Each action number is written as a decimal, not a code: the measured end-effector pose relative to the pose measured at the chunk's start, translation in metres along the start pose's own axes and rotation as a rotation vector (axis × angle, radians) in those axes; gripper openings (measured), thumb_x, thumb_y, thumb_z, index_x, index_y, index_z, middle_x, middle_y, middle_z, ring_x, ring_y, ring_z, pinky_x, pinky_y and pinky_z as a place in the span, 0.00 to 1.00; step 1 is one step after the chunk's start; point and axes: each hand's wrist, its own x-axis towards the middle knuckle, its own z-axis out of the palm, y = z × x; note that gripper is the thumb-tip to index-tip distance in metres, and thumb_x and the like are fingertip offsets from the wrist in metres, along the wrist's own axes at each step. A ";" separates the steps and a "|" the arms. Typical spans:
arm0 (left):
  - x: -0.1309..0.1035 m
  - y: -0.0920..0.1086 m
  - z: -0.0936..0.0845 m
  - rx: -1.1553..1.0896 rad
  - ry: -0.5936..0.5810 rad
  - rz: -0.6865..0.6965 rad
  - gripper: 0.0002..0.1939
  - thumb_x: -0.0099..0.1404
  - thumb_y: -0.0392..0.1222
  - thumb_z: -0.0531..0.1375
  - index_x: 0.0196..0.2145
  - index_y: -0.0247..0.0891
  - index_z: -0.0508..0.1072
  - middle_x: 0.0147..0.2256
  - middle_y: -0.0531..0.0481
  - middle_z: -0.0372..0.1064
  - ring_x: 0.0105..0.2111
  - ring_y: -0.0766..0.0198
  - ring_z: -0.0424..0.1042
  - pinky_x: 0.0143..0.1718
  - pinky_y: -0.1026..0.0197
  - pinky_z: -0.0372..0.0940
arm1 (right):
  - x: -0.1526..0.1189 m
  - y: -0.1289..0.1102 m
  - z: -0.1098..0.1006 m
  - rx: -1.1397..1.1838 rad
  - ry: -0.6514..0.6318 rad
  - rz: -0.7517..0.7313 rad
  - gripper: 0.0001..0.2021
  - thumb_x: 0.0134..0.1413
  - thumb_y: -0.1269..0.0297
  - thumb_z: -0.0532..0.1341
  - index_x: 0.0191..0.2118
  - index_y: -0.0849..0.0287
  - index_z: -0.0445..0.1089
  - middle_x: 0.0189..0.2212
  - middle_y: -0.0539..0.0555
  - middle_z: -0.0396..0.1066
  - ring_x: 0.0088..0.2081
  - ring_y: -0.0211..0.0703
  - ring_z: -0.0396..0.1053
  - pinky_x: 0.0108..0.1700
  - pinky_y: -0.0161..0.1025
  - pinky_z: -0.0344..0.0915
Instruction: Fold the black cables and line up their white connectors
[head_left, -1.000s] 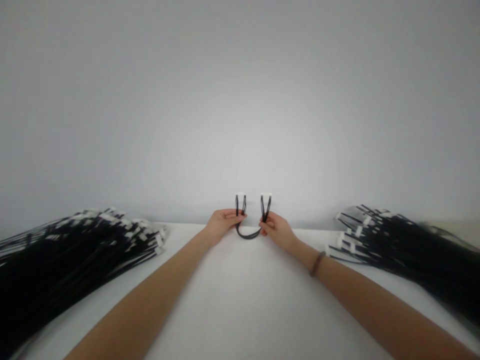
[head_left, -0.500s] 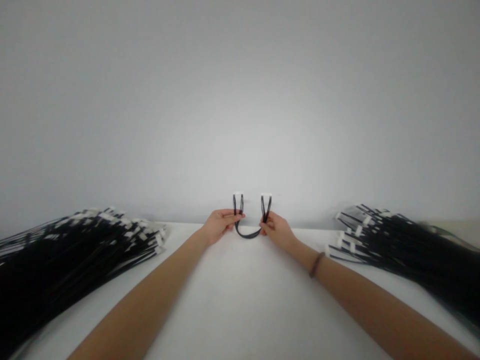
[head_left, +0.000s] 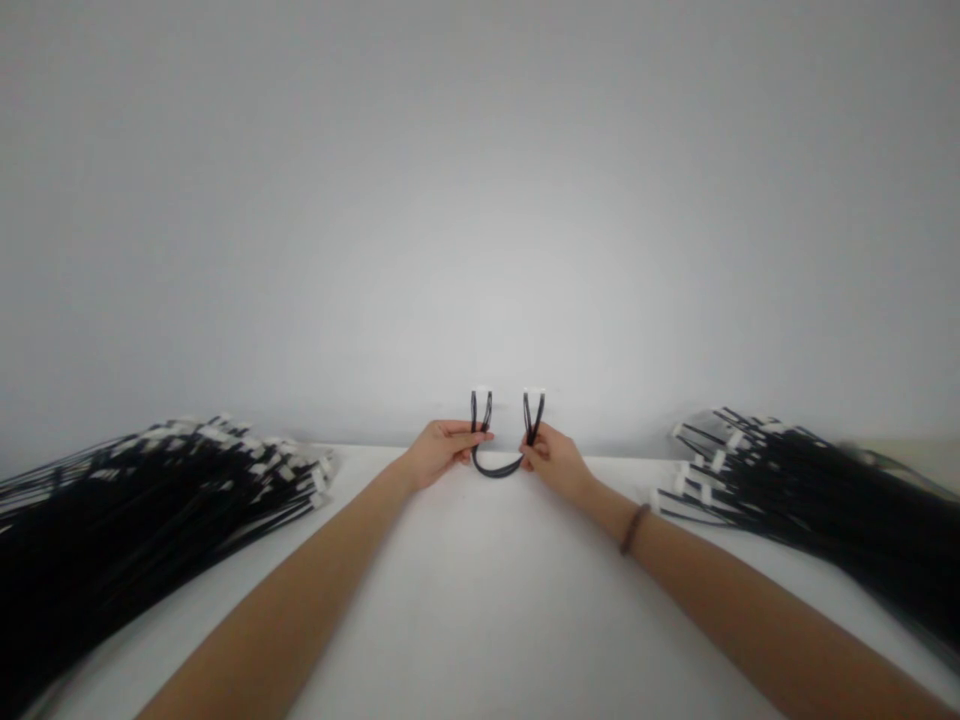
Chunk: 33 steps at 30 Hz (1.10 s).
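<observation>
A short black wire harness (head_left: 498,472) hangs in a U between my two hands, above the far edge of the white table. Its two ends point up, each splitting into black strands that run into a white connector. My left hand (head_left: 444,449) pinches the harness below the left connector (head_left: 482,389). Below the right connector (head_left: 534,390), my right hand (head_left: 553,457) grips the other end between thumb and fingers. Both connectors stand upright, apart from each other, against the pale wall behind.
At the left lies a large heap of black wire harnesses (head_left: 150,500) with white connectors. A similar heap (head_left: 810,500) lies at the right, near my right forearm. The white table (head_left: 480,600) meets a plain grey wall (head_left: 480,200).
The left end of the harness has shifted slightly to the right and its connector has turned a little. My right hand has hardly moved.
</observation>
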 end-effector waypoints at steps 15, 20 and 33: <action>-0.001 0.001 0.000 -0.005 -0.010 -0.007 0.16 0.44 0.40 0.63 0.33 0.31 0.73 0.36 0.40 0.69 0.17 0.76 0.55 0.19 0.68 0.53 | -0.001 -0.003 0.000 -0.023 0.013 0.009 0.03 0.44 0.69 0.54 0.28 0.58 0.57 0.19 0.47 0.64 0.22 0.35 0.66 0.26 0.33 0.64; 0.000 -0.001 0.000 -0.011 -0.014 0.000 0.16 0.43 0.40 0.63 0.32 0.31 0.73 0.36 0.40 0.69 0.17 0.76 0.55 0.19 0.68 0.52 | -0.001 -0.003 0.000 -0.018 0.009 0.009 0.03 0.44 0.69 0.53 0.29 0.58 0.57 0.19 0.47 0.64 0.22 0.36 0.66 0.26 0.33 0.64; 0.000 -0.002 -0.001 -0.010 -0.014 0.014 0.15 0.43 0.39 0.63 0.32 0.32 0.73 0.36 0.41 0.69 0.17 0.76 0.55 0.19 0.67 0.52 | -0.001 -0.002 0.001 -0.031 0.012 0.010 0.03 0.44 0.69 0.53 0.29 0.59 0.57 0.18 0.47 0.64 0.21 0.35 0.66 0.26 0.33 0.64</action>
